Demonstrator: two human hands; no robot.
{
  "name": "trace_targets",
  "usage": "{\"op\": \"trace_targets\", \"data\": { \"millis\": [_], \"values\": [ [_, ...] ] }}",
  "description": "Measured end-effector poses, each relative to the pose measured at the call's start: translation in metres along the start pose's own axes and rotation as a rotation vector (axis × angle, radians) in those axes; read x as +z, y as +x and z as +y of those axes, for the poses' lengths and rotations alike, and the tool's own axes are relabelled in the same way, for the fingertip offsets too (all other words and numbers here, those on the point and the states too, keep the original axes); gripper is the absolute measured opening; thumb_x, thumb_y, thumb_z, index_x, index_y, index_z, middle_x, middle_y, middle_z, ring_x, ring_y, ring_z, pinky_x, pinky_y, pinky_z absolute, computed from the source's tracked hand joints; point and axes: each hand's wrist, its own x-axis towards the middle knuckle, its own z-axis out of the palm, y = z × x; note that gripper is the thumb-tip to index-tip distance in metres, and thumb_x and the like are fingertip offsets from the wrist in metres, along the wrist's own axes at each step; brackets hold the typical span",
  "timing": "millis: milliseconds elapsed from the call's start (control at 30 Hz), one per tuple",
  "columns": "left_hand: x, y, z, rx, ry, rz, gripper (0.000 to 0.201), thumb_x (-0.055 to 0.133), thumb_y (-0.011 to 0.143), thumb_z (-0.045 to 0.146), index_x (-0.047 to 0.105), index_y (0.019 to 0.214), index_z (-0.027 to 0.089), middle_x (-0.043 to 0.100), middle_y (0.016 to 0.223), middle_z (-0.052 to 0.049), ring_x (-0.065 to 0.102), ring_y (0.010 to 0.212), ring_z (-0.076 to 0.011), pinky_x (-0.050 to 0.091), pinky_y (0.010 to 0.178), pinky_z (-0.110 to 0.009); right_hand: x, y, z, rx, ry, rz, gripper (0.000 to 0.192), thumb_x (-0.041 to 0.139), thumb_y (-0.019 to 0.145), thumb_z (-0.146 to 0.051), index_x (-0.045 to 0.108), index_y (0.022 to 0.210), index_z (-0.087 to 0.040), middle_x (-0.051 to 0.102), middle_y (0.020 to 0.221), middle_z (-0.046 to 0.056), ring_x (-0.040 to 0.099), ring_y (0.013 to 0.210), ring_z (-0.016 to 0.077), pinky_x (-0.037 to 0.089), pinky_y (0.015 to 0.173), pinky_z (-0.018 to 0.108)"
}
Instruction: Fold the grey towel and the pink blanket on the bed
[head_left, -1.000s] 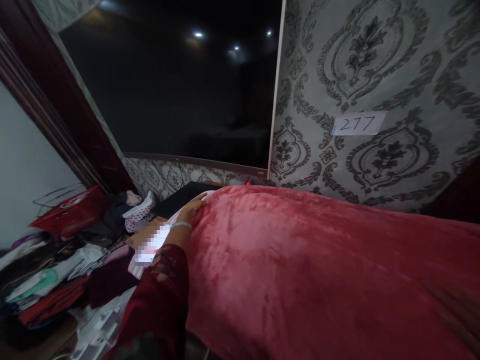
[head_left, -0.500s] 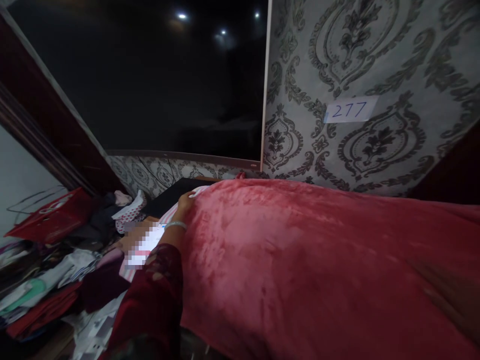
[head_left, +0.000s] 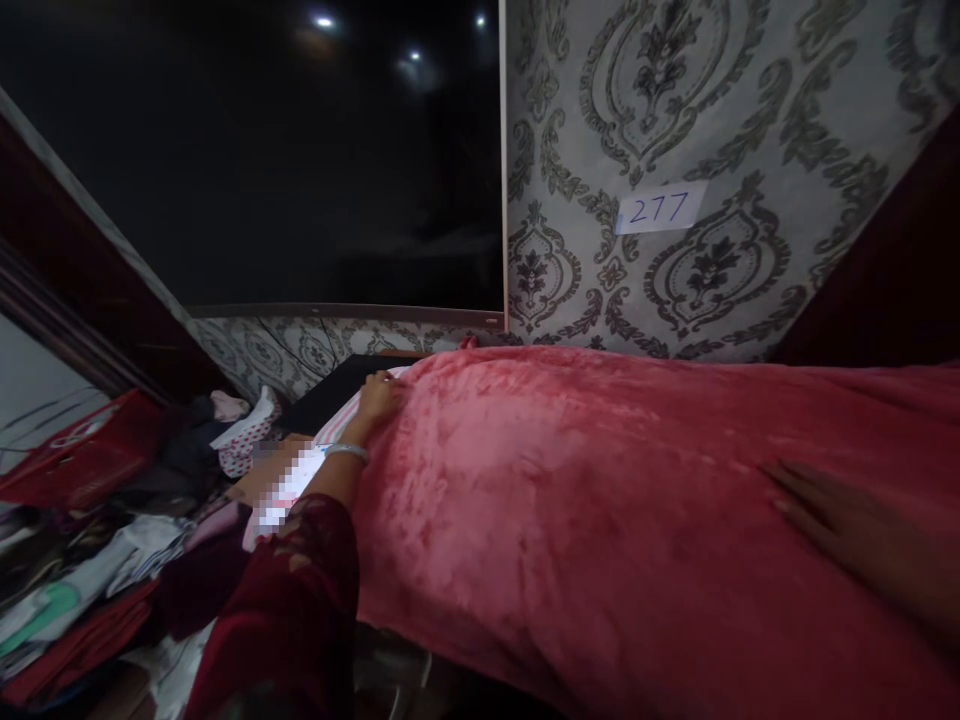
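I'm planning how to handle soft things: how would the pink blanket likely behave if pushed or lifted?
The blanket is probably floppy, since it drapes in soft curves. Pushed, it would likely bunch up, as the creases across its surface suggest. Its fuzzy-looking pile probably offers the right hand, spread over it, some grip.

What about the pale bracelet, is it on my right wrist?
No, the pale bracelet is around the wrist of your left hand, which touches the pink blanket.
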Motion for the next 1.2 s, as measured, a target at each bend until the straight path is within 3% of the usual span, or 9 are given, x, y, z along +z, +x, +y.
{"op": "trace_targets", "data": {
  "millis": [167,267,367,467,633,900,1033,1200],
  "values": [
    [0.03,0.003,0.032,0.29,0.038,-0.184,0.021,0.072,0.077,0.025,0.077,0.098,0.02,0.074,0.108,-0.005,0.063,0.106,-0.0209,0.045,0.104,-0.034,0.015,0.02,-0.062,-0.028,0.146,-0.13,0.04,0.048,0.087,-0.057,0.072,0.1,-0.028,0.074,0.111,0.015,0.068,0.105,0.0339,0.053,0.097,0.054],
    [0.043,-0.002,0.04,0.355,0.063,-0.225,0.025,0.073,0.077,0.024,0.075,0.101,0.02,0.074,0.109,-0.006,0.063,0.105,-0.0207,0.046,0.102,-0.035,0.037,0.039,-0.096,-0.032,0.261,-0.137,0.038,0.049,0.086,-0.055,0.07,0.096,-0.025,0.074,0.104,0.014,0.069,0.097,0.0334,0.055,0.09,0.054],
    [0.051,-0.004,0.045,0.364,0.088,-0.234,0.018,0.07,0.076,0.02,0.075,0.093,0.02,0.074,0.104,-0.006,0.063,0.102,-0.0206,0.046,0.1,-0.035,0.06,0.052,-0.115,-0.032,0.36,-0.174,0.033,0.052,0.085,-0.053,0.069,0.092,-0.026,0.074,0.097,0.012,0.069,0.09,0.0309,0.057,0.084,0.05],
    [0.056,-0.005,0.05,0.355,0.106,-0.228,0.01,0.064,0.077,0.015,0.072,0.08,0.019,0.073,0.096,-0.007,0.062,0.097,-0.021,0.046,0.098,-0.035,0.074,0.056,-0.121,-0.015,0.402,-0.213,0.029,0.055,0.086,-0.048,0.071,0.095,-0.025,0.074,0.099,0.012,0.069,0.092,0.0293,0.057,0.085,0.047],
    [0.057,-0.006,0.063,0.31,0.136,-0.154,0.015,0.052,0.083,0.015,0.062,0.074,0.02,0.07,0.091,-0.01,0.062,0.095,-0.0235,0.045,0.094,-0.036,0.081,0.053,-0.12,0.008,0.409,-0.174,0.025,0.06,0.086,-0.04,0.074,0.098,-0.023,0.074,0.1,0.01,0.068,0.096,0.0283,0.055,0.09,0.047],
    [0.045,-0.015,0.087,0.206,0.248,0.035,0.023,0.035,0.096,0.017,0.057,0.102,0.016,0.07,0.099,-0.012,0.065,0.093,-0.0238,0.046,0.081,-0.032,0.076,0.054,-0.12,-0.051,0.425,-0.201,0.035,0.065,0.086,-0.044,0.075,0.111,-0.023,0.073,0.112,0.011,0.066,0.105,0.0302,0.051,0.098,0.049],
    [0.031,-0.015,0.094,0.217,0.348,0.066,0.024,0.038,0.096,0.016,0.059,0.107,0.017,0.071,0.105,-0.014,0.065,0.1,-0.0274,0.045,0.084,-0.033,0.074,0.054,-0.12,-0.059,0.396,-0.199,0.041,0.065,0.087,-0.046,0.072,0.121,-0.023,0.072,0.116,0.011,0.064,0.107,0.0306,0.05,0.097,0.049],
    [0.004,-0.007,0.102,0.35,0.489,0.066,0.025,0.042,0.098,0.03,0.064,0.1,0.018,0.072,0.1,-0.014,0.067,0.096,-0.0279,0.045,0.08,-0.033,0.071,0.058,-0.117,-0.083,0.301,-0.17,0.048,0.069,0.085,-0.045,0.069,0.129,-0.025,0.066,0.125,0.013,0.06,0.115,0.0325,0.048,0.102,0.053]
  ]
}}
